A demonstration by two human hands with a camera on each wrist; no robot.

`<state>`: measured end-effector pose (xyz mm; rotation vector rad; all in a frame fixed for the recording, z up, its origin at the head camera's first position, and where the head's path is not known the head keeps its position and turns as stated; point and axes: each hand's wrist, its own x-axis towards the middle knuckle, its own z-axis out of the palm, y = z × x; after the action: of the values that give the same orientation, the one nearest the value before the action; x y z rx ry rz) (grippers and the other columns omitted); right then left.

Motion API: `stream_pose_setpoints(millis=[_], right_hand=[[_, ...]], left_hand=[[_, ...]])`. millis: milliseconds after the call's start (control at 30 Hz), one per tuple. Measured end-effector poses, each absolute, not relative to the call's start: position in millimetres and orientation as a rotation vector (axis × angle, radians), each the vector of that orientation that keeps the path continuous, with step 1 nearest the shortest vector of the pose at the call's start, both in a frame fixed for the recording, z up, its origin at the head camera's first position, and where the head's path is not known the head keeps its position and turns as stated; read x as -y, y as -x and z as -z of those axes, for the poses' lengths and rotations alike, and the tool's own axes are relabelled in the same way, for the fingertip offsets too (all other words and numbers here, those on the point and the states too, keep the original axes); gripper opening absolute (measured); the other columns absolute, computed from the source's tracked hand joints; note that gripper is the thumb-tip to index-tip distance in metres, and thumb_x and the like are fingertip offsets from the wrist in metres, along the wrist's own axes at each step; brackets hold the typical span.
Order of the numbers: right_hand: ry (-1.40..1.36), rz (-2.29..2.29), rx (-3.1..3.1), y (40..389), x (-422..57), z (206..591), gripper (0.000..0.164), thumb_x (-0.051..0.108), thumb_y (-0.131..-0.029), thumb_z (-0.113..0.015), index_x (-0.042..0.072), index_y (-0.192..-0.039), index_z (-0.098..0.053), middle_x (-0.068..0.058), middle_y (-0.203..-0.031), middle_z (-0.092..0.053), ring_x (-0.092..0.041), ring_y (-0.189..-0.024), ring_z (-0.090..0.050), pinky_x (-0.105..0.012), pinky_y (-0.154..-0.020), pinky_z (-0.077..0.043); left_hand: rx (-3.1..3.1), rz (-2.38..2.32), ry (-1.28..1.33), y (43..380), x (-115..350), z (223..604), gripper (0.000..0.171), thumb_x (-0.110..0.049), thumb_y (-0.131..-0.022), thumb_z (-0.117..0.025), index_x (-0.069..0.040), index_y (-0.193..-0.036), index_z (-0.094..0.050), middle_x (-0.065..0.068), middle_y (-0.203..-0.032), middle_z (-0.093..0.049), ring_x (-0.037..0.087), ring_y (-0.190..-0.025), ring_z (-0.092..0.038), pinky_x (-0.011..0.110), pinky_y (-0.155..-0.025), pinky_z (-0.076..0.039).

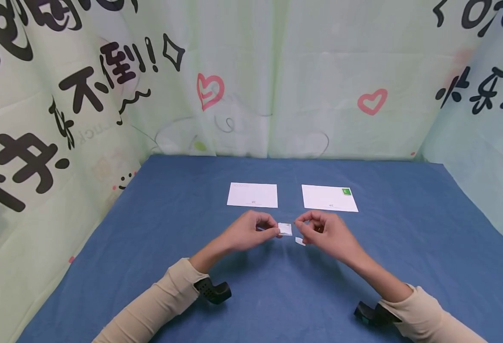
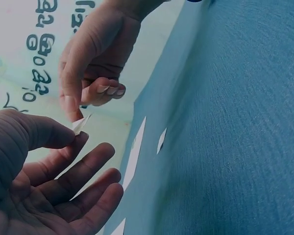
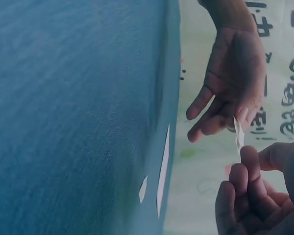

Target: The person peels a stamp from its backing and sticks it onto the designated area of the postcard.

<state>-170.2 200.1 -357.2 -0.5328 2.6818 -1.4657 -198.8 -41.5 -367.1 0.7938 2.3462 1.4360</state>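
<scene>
My left hand pinches a small white paper packet between thumb and forefinger, above the table. In the left wrist view, this packet appears nearly edge-on, and the other left fingers are spread loosely. Close to its right side is my right hand, thumb and forefinger brought together and the other fingers curled. Whether those fingertips pinch something tiny cannot be told. Below them, a small white paper piece lies on the blue cloth; the right wrist view shows a white slip there too.
Two white rectangular cards or envelopes lie side by side beyond the hands: a plain left one and a right one bearing a green stamp. Blue cloth covers the table. Printed curtains enclose the back and sides.
</scene>
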Motion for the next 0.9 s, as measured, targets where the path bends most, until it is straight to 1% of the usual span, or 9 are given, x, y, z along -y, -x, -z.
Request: stream_pose_setpoints(millis=[67, 167, 267, 333, 433, 633, 733, 900], right_hand=[[0.633, 1.438, -2.763, 168, -198, 358, 0.015, 0.016, -0.098, -0.071, 0.003, -0.105, -0.072, -0.012, -0.066, -0.065, -0.024, -0.059, -0.063, -0.027, -0.054, -0.046], [0.783, 1.377, -2.876, 164, -196, 359, 0.007, 0.011, -0.095, -0.074, 0.01, -0.101, -0.073, 0.0, -0.062, -0.061, -0.012, -0.05, -0.053, -0.026, -0.05, -0.042], [0.92, 1.311, -2.962, 160, -193, 359, 0.009, 0.008, -0.092, -0.076, 0.014, -0.098, -0.073, 0.012, -0.059, -0.055, -0.002, -0.047, -0.046, -0.025, -0.046, -0.04], [0.995, 1.26, -3.012, 159, -191, 359, 0.011, 0.008, -0.09, -0.077, 0.015, -0.097, -0.073, 0.017, -0.059, -0.051, 0.001, -0.046, -0.042, -0.023, -0.045, -0.038], [1.06, 1.21, -3.054, 157, -188, 360, 0.011, 0.008, -0.088, -0.079, 0.015, -0.096, -0.074, 0.02, -0.06, -0.048, 0.004, -0.046, -0.04, -0.022, -0.044, -0.037], [1.081, 1.182, -3.059, 154, -185, 361, 0.011, 0.009, -0.087, -0.08, 0.016, -0.094, -0.076, 0.02, -0.06, -0.049, 0.007, -0.047, -0.041, -0.02, -0.044, -0.038], [1.098, 1.176, -3.053, 153, -184, 361, 0.011, 0.009, -0.087, -0.08, 0.016, -0.094, -0.076, 0.021, -0.06, -0.049, 0.008, -0.047, -0.041, -0.019, -0.044, -0.038], [1.132, 1.18, -3.055, 152, -183, 362, 0.011, 0.006, -0.088, -0.078, 0.017, -0.091, -0.076, 0.021, -0.06, -0.05, 0.008, -0.048, -0.04, -0.017, -0.044, -0.036]], left_hand=[[-2.343, -1.438, -0.795, 198, 41, 367, 0.012, -0.014, -0.1, -0.067, -0.006, -0.1, -0.076, 0.014, -0.099, -0.076, 0.012, -0.079, -0.057, 0.024, -0.074, -0.046], [-2.336, -1.439, -0.801, 197, 41, 366, 0.012, -0.014, -0.1, -0.067, -0.006, -0.1, -0.076, 0.014, -0.099, -0.076, 0.011, -0.079, -0.057, 0.024, -0.073, -0.046], [-2.32, -1.443, -0.827, 195, 40, 364, 0.012, -0.013, -0.1, -0.066, -0.005, -0.1, -0.075, 0.015, -0.1, -0.076, 0.01, -0.081, -0.059, 0.024, -0.076, -0.048], [-2.315, -1.439, -0.849, 194, 39, 363, 0.013, -0.013, -0.1, -0.066, -0.004, -0.1, -0.075, 0.015, -0.1, -0.076, 0.008, -0.082, -0.06, 0.024, -0.079, -0.05], [-2.313, -1.435, -0.874, 192, 39, 361, 0.013, -0.012, -0.1, -0.065, -0.004, -0.101, -0.075, 0.013, -0.1, -0.076, 0.007, -0.086, -0.063, 0.024, -0.083, -0.051], [-2.308, -1.427, -0.884, 188, 39, 359, 0.014, -0.016, -0.101, -0.065, -0.006, -0.102, -0.076, 0.002, -0.099, -0.076, 0.006, -0.09, -0.065, 0.025, -0.087, -0.052], [-2.298, -1.431, -0.886, 187, 40, 359, 0.014, -0.015, -0.101, -0.065, -0.006, -0.103, -0.076, 0.003, -0.099, -0.076, 0.006, -0.091, -0.066, 0.025, -0.089, -0.052], [-2.295, -1.431, -0.886, 185, 40, 360, 0.014, -0.013, -0.101, -0.064, -0.005, -0.102, -0.076, 0.003, -0.098, -0.076, 0.005, -0.089, -0.065, 0.023, -0.087, -0.052]])
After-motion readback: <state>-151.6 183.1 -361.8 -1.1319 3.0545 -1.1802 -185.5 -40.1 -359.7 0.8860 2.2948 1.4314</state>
